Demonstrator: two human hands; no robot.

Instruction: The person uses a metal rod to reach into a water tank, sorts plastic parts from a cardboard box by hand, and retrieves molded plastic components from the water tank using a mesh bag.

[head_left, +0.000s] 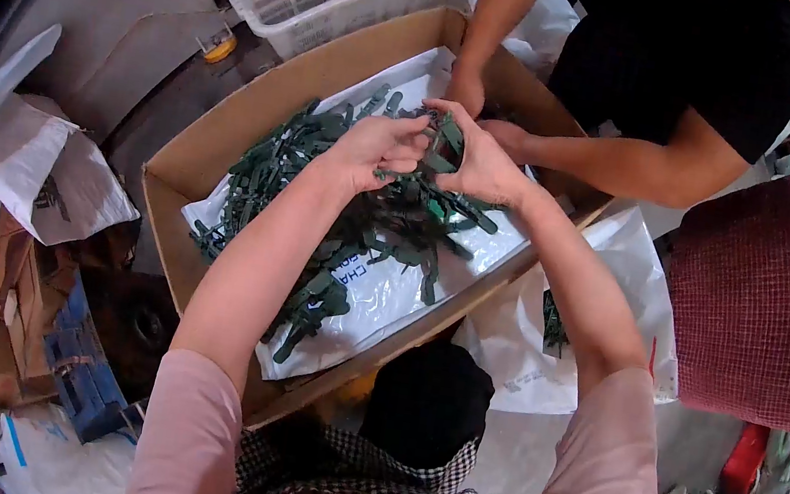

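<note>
A cardboard box (pixel 176 239) lined with white printed plastic (pixel 386 296) holds a heap of dark green plastic parts (pixel 311 271). Over the upper part of the heap, my left hand (pixel 383 151) has its fingers curled round something small and green that I cannot make out. Close to its right, my right hand (pixel 481 158) curves thumb and fingers around dark green parts (pixel 448 141). Between the two hands, the pieces are partly covered by fingers. A co-worker's two hands (pixel 466 87) reach into the box just beyond my right hand.
Behind the box stands a white plastic crate (pixel 348 3). A white bag (pixel 527 352) with green parts lies at the near right, beside a dark red checked cloth (pixel 763 289). A blue object (pixel 86 360) and white sacks (pixel 43 162) are at the left. The co-worker's arms cross from the right.
</note>
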